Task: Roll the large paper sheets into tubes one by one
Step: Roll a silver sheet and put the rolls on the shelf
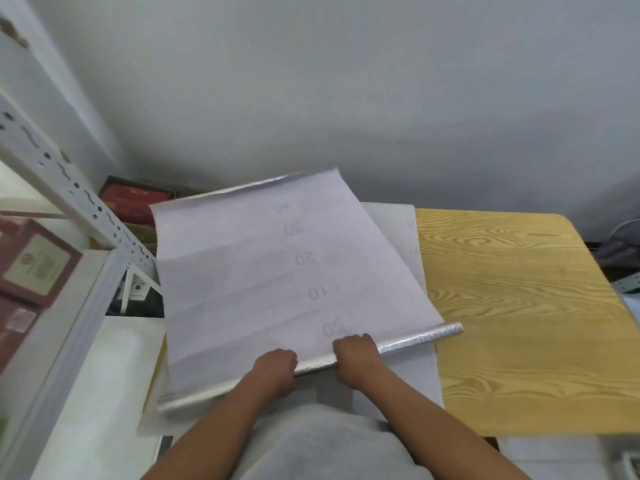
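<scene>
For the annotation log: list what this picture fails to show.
Head view only:
- Fingertips of left hand and right hand: curled around the roll, hidden.
- Lower sheet: mostly covered by top sheet.
- Red box label: blurred.

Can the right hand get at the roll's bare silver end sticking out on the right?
Probably yes: the right hand already grips the roll, and nothing lies between it and that silver end.
</scene>
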